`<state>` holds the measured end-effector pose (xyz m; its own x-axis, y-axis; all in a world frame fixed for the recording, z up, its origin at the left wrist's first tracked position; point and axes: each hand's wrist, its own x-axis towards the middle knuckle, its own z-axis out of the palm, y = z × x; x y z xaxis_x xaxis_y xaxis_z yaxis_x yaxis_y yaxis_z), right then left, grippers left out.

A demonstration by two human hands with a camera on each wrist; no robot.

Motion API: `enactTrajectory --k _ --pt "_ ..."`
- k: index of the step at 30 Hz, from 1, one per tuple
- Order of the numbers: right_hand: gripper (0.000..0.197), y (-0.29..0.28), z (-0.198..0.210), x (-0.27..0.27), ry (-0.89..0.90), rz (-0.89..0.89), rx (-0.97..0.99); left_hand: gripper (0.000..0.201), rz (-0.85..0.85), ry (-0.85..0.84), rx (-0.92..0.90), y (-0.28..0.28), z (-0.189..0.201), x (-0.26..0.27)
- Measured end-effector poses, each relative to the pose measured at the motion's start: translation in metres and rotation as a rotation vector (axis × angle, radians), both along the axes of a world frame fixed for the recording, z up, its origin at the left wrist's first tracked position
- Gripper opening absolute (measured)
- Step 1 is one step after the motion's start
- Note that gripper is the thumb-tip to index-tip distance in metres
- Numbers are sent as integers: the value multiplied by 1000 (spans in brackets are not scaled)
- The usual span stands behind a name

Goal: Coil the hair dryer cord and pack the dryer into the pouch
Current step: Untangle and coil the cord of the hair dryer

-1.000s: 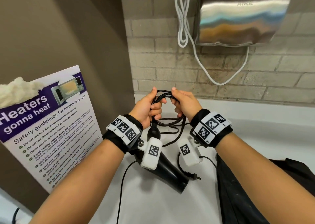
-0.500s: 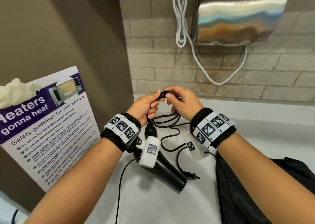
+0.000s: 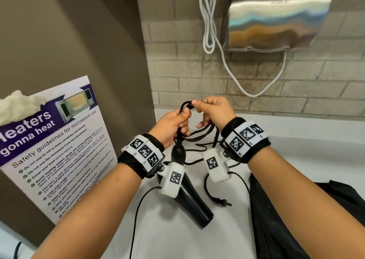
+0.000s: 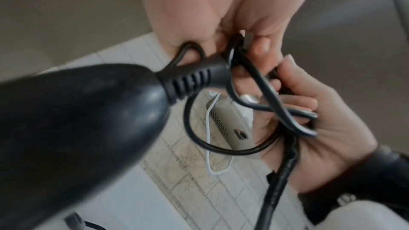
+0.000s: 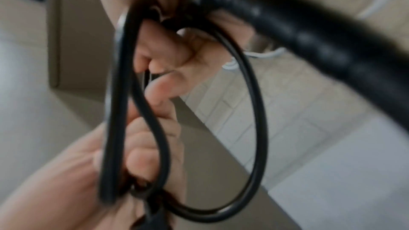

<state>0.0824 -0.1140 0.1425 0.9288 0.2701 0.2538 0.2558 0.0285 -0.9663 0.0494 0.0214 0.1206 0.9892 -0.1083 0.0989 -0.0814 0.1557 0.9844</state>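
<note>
A black hair dryer (image 3: 189,197) lies on the white counter (image 3: 177,239), its nozzle toward me and its handle (image 3: 178,153) rising toward my hands. My left hand (image 3: 173,123) grips several loops of the black cord (image 3: 197,134) near the strain relief (image 4: 190,80). My right hand (image 3: 212,110) pinches the top of the same loops (image 5: 254,111) just beside it. The plug (image 3: 220,200) lies loose on the counter. A black pouch (image 3: 296,219) lies at the lower right under my right forearm.
A steel hand dryer (image 3: 276,20) hangs on the tiled wall with a white cable (image 3: 209,22) looped beside it. A microwave safety poster (image 3: 49,144) leans against the brown wall at the left. A thin black sensor wire (image 3: 138,209) trails from my left wrist.
My right hand has shifted over the top of the loops toward my left hand, and both hands have lifted the coil slightly higher. The dryer body stays where it was.
</note>
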Motion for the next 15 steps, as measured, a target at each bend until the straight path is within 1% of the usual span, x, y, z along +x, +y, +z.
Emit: enactTrajectory --k 3,4,5,8,11,13,15 --pt "17 -5 -11 4 149 304 143 28 56 4 -72 2 -2 3" --pt "14 -5 -16 5 167 365 153 29 83 4 -91 3 -3 4" --pt "16 -4 -20 4 169 390 151 29 106 3 -105 4 -3 6" --pt "35 1 -26 0 158 322 191 28 121 3 -136 6 -5 9" --pt "38 7 -26 -5 157 219 298 28 51 30 -189 9 -5 9" --pt "38 11 -25 -6 132 135 306 37 -34 69 -298 10 -2 7" --pt "39 15 -25 -6 90 57 281 52 -94 103 -414 11 -1 6"
